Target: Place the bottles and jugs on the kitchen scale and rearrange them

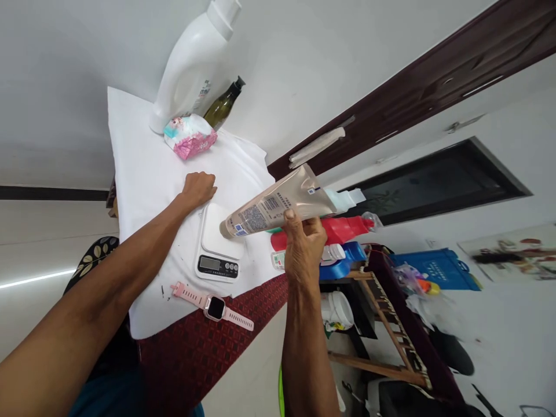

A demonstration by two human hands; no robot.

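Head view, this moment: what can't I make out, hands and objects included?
All in the head view:
Scale: its display is too small and dark to read.
Tube: fine print too small to read.
Left hand: palm side hidden by the back of the hand.
Red bottle: middle hidden by the tube and right hand.
Large white bottle: cap top cut off by the upper edge.
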